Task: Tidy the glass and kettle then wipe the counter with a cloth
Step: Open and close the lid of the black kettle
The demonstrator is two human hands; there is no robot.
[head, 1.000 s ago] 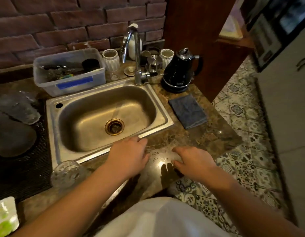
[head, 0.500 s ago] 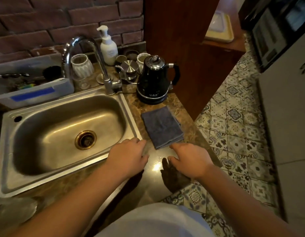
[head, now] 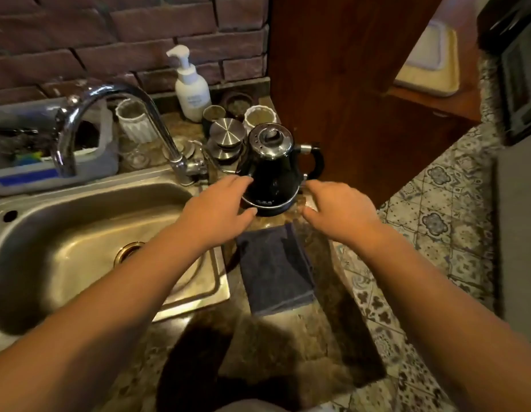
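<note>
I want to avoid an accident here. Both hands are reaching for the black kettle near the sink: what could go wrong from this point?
1. The kettle stands close among a steel lid and small cups; moving it could knock them.
2. The left hand and right hand approach its body and base, not the handle, so it may slip.
3. The folded cloth lies directly in front and could catch the base.

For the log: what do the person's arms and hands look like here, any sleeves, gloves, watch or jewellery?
Both forearms are bare for their whole visible length, with no sleeve in view. The left hand and the right hand wear no gloves, and no watch, bracelet or ring shows on the wrists or fingers. A blurred strip of pale garment at the bottom edge is all the clothing that shows.
</note>
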